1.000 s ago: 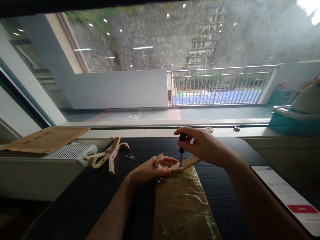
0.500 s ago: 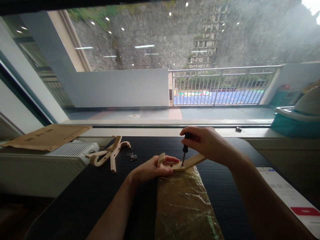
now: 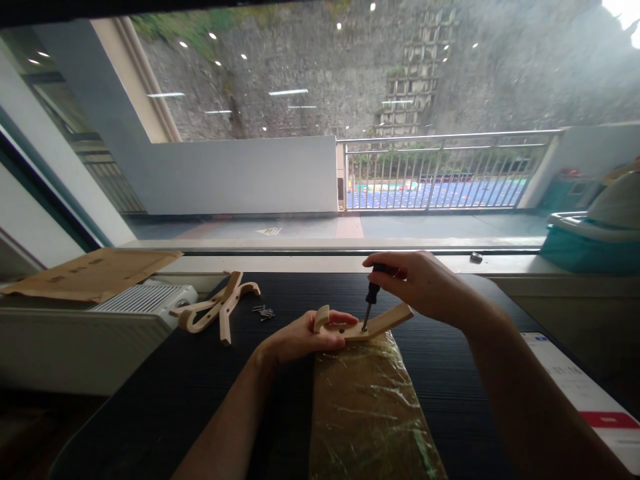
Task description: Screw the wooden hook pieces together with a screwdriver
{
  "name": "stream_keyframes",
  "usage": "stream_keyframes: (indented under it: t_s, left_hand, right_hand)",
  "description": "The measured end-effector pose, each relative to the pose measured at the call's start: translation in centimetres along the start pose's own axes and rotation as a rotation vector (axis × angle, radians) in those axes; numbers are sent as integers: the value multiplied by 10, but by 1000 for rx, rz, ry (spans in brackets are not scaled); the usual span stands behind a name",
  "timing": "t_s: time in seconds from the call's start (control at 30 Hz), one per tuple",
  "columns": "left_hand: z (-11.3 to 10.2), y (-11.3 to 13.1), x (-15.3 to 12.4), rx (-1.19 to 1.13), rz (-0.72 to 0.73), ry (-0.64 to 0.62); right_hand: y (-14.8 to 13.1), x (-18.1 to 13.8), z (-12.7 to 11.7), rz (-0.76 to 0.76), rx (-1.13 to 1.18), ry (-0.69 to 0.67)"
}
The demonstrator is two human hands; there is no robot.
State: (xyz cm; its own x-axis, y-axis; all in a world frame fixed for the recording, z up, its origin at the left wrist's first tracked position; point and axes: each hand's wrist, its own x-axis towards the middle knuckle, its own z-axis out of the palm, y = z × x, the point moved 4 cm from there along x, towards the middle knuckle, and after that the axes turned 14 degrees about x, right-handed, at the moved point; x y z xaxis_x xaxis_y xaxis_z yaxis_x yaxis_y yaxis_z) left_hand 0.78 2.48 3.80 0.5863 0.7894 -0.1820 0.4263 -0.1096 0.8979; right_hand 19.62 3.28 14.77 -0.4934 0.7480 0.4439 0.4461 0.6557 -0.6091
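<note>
My left hand point(image 3: 310, 335) grips the curled end of a pale wooden hook point(image 3: 383, 325), which lies across the far end of a brown board point(image 3: 365, 407) wrapped in shiny clear film. In my right hand point(image 3: 420, 287) is a screwdriver point(image 3: 373, 293) with a black handle, fingers closed around its top. Its metal tip stands in a hole of the hook, the shaft leaning slightly right. A second hole shows nearer my left fingers. Whether a screw sits under the tip, I cannot make out.
More wooden hooks point(image 3: 225, 307) lie at the left of the black table point(image 3: 200, 380), beside a small pile of screws point(image 3: 266, 313). A phone point(image 3: 575, 380) rests at the right edge. A brown envelope point(image 3: 90, 273) lies at far left, and a window rises behind.
My right hand has shifted slightly right and tilted the screwdriver's handle that way, uncovering the hook's raised end. My left hand keeps its hold.
</note>
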Motion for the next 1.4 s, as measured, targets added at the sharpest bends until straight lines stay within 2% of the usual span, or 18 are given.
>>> stream_keyframes:
  t_s: [0.23, 0.43, 0.7, 1.0, 1.4]
  left_hand:
    - [0, 0, 0, 4, 3, -2]
    - [0, -1, 0, 9, -10, -3]
    - [0, -1, 1, 4, -1, -10]
    - [-1, -4, 1, 39, 7, -1]
    - [-1, -3, 1, 36, 7, -6]
  right_hand:
    - [-4, 0, 6, -7, 20, 14]
    - [-12, -2, 12, -34, 67, -88]
    - [-2, -1, 5, 13, -37, 20]
    - [-11, -6, 1, -63, 65, -63]
    - [-10, 0, 4, -93, -28, 33]
